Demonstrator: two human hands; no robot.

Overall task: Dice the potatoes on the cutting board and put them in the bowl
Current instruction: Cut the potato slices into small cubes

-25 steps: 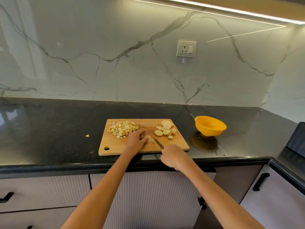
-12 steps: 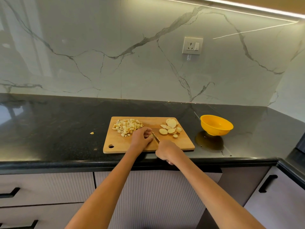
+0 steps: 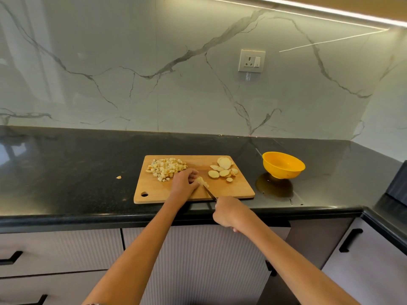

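On the black countertop [image 3: 66, 172] lies a wooden cutting board [image 3: 231, 190], with a heap of diced potato [image 3: 166, 168] at its far left and a cluster of potato slices [image 3: 223, 169] at its far right. The left hand [image 3: 184, 183] rests mid-board, fingers curled onto a small potato piece [image 3: 201, 180]. The right hand [image 3: 230, 213], at the board's near edge, grips the handle of a knife [image 3: 209, 191] whose blade meets that piece. A yellow bowl [image 3: 283, 165] stands to the right of the board, apart from it, and a stray potato bit [image 3: 119, 177] lies on the counter left of the board
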